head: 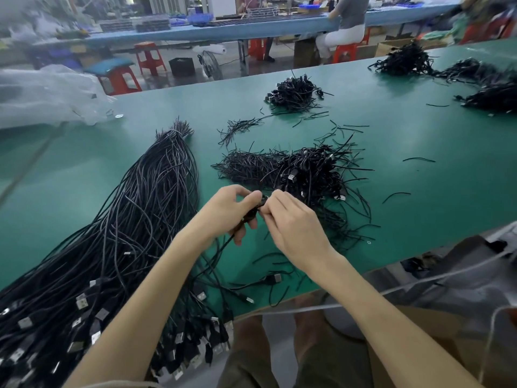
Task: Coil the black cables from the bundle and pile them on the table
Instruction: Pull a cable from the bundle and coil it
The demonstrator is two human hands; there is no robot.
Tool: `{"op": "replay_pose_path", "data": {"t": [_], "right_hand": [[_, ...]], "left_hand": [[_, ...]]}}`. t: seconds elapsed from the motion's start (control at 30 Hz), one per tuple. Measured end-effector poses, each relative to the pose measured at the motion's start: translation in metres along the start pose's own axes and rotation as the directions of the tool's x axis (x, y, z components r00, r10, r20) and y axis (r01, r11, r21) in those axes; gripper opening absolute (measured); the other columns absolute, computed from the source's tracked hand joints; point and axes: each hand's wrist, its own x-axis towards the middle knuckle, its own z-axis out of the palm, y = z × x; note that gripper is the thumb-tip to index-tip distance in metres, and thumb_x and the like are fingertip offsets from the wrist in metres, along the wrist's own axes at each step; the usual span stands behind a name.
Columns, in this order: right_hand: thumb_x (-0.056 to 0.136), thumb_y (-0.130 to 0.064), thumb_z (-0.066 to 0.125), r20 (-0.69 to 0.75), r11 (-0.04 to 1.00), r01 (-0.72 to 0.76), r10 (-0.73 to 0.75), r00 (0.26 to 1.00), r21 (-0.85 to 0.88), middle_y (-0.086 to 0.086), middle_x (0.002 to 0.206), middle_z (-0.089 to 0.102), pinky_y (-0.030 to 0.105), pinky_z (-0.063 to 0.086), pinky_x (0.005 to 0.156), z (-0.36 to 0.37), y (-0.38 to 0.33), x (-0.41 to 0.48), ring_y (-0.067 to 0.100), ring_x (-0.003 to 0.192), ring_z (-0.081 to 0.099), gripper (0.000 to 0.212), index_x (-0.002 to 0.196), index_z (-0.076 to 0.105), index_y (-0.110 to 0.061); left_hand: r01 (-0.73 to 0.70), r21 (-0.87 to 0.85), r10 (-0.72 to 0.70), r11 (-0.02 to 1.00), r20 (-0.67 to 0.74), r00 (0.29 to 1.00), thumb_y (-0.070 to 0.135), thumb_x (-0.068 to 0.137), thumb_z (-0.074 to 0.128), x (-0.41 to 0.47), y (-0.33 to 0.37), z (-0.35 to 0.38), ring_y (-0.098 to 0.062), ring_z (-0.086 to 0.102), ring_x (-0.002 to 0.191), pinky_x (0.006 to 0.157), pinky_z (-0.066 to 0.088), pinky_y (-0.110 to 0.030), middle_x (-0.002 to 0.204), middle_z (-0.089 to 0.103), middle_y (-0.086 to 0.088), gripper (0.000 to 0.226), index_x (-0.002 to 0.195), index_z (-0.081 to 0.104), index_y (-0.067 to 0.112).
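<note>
bundle of loose black cables sprawls at left on the green table. left hand curls round a small coil; right hand pinches the same coil, fingers closed. pile just beyond. cable seems light, limp, springy: grip across the loops, or it likely unwinds.

We see the bench topped with a smooth green mat that carries a soft sheen. The cable bundle looks like matt black rubbery sheathing, its plugs showing bright silvery metal tips in black plastic shells. At the far left lies crinkled clear plastic film, glossy and thin. The stools look like moulded red plastic.
</note>
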Motion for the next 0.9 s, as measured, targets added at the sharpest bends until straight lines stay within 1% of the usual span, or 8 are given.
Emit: {"op": "replay_pose_path", "data": {"t": [0.2,0.37,0.43,0.53,0.67,0.73,0.8,0.9], "right_hand": [[0.098,-0.010,0.063,0.119,0.885,-0.338,0.317,0.941,0.321,-0.011,0.088,0.053,0.023,0.038,0.069,0.002,0.012,-0.004,0.006,0.073,0.049,0.016,0.086,0.055,-0.016],[0.099,-0.014,0.065,0.123,0.866,-0.339,0.315,0.941,0.368,-0.015,0.085,0.050,0.024,0.039,0.069,0.004,0.001,-0.003,0.003,0.071,0.048,0.015,0.086,0.057,-0.016],[0.099,-0.013,0.065,0.119,0.867,-0.325,0.303,0.946,0.377,-0.014,0.084,0.050,0.025,0.043,0.076,0.004,-0.004,-0.001,0.006,0.073,0.048,0.017,0.085,0.056,-0.015],[0.097,-0.006,0.065,0.094,0.911,-0.259,0.241,0.966,0.322,-0.002,0.087,0.057,0.032,0.042,0.078,0.004,-0.007,0.001,0.018,0.076,0.052,0.016,0.084,0.055,-0.008],[0.092,0.001,0.067,0.007,0.999,0.019,-0.019,1.000,-0.037,0.006,0.081,0.057,0.035,0.042,0.071,0.006,-0.007,-0.003,0.026,0.071,0.053,0.016,0.081,0.057,-0.006],[0.093,0.000,0.066,0.005,0.991,0.074,-0.074,0.997,-0.112,0.006,0.081,0.056,0.036,0.045,0.073,0.008,-0.007,-0.005,0.027,0.073,0.056,0.015,0.082,0.058,-0.007],[0.095,-0.005,0.066,0.007,0.999,-0.031,0.031,0.999,-0.011,0.005,0.084,0.059,0.037,0.047,0.075,0.010,-0.006,-0.006,0.025,0.074,0.057,0.014,0.083,0.059,-0.007],[0.098,-0.011,0.065,0.070,0.889,-0.365,0.360,0.930,0.276,-0.004,0.090,0.061,0.031,0.050,0.074,0.004,0.000,0.000,0.015,0.079,0.060,0.012,0.086,0.062,-0.012]], "left_hand": [[-0.190,-0.240,0.263,0.952,0.323,0.909,0.009,0.111,0.039,-0.018,-0.012,-0.024,-0.039,0.071,0.094,0.083,0.059,-0.042,0.119,0.068,-0.026,0.036,0.145,0.049,0.006],[-0.305,0.053,0.304,0.951,0.029,0.952,0.018,0.096,0.067,-0.007,-0.027,-0.012,-0.012,0.057,0.060,0.058,0.043,-0.025,0.072,0.067,-0.001,0.018,0.108,0.072,0.004],[-0.293,0.241,0.320,0.925,-0.083,0.944,0.038,0.098,0.058,0.000,-0.027,-0.007,-0.012,0.045,0.056,0.058,0.036,-0.028,0.068,0.054,-0.004,0.043,0.082,0.064,-0.002],[-0.177,0.303,0.205,0.936,-0.062,0.977,0.045,0.105,0.046,0.005,-0.020,-0.005,-0.018,0.040,0.057,0.058,0.033,-0.033,0.065,0.047,-0.009,0.058,0.066,0.047,0.002],[0.138,0.101,-0.153,0.985,0.154,0.976,0.039,0.108,0.049,0.007,-0.018,-0.012,-0.021,0.044,0.045,0.045,0.033,-0.024,0.061,0.054,-0.010,0.050,0.072,0.056,0.005],[0.211,-0.001,-0.204,0.977,0.244,0.948,0.038,0.108,0.048,0.004,-0.019,-0.013,-0.020,0.044,0.044,0.043,0.031,-0.022,0.063,0.054,-0.008,0.047,0.073,0.056,0.007],[0.199,0.035,-0.201,0.979,0.192,0.960,0.045,0.107,0.049,0.004,-0.019,-0.012,-0.022,0.048,0.044,0.044,0.037,-0.023,0.063,0.057,-0.009,0.051,0.072,0.058,0.009],[0.147,0.201,-0.134,0.968,-0.076,0.988,0.048,0.106,0.048,0.010,-0.027,-0.012,-0.025,0.064,0.052,0.051,0.049,-0.027,0.075,0.070,-0.009,0.053,0.080,0.066,0.006]]}}
